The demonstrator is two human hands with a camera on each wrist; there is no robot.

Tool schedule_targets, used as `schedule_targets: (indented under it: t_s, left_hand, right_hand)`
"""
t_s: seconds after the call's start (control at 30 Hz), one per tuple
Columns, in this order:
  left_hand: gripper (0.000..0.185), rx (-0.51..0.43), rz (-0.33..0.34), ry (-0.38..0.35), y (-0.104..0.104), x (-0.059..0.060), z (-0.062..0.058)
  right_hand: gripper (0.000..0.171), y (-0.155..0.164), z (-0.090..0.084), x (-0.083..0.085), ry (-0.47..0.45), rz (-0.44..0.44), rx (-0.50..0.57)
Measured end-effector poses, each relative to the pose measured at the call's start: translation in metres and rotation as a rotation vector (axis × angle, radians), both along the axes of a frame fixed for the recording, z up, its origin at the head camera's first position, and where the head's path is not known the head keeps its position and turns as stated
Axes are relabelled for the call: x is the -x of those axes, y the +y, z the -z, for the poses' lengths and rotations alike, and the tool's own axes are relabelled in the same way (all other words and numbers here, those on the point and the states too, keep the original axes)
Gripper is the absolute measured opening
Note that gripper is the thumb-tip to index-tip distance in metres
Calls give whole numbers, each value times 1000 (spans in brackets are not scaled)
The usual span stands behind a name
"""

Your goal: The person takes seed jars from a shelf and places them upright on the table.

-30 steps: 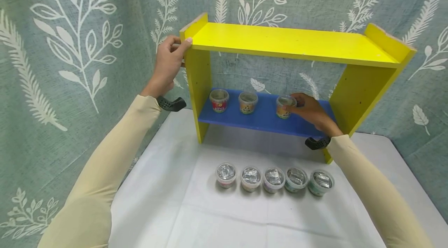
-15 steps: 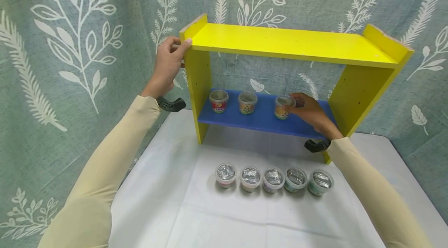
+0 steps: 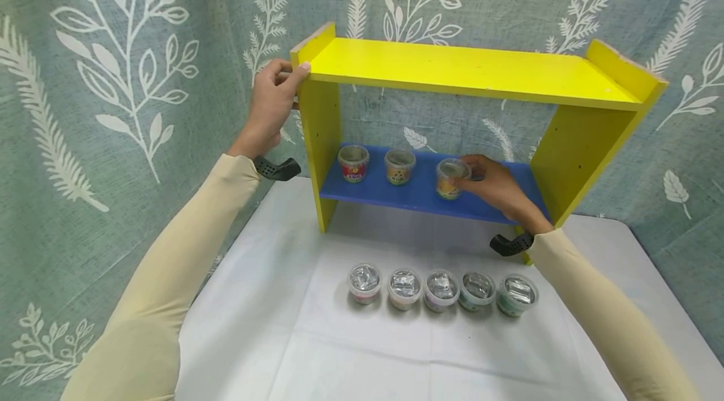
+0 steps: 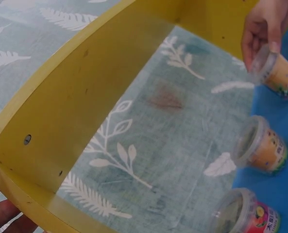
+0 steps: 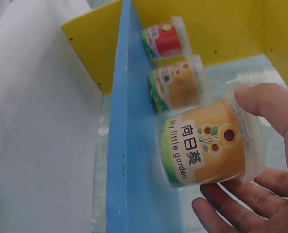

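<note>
Standing upright — sunflower tub (image 3: 449,179) — axis vertical

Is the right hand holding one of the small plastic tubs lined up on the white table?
No, the right hand grips the orange sunflower-labelled plastic tub on the blue lower shelf.

Orange cup (image 5: 207,143) label: "My little garden", 向日葵.
</note>
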State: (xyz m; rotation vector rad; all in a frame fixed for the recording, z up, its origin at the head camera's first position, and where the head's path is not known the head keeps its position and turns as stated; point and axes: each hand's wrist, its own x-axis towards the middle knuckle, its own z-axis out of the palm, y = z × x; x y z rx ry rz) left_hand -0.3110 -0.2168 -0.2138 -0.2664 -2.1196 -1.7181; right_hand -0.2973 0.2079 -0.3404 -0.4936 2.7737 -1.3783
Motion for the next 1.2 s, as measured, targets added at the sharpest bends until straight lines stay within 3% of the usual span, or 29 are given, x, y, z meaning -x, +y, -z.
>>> schedule_targets:
  t_s: [0.63,1.2]
  left_hand:
    - [39,-1,1,-10,-1,-1,0]
    - [41,3,-2,-20,0,0,0]
  right_hand:
    - [68,-22,1,-10,77,-80,-17]
    - [70,-46,0,-23,59,-148,-21]
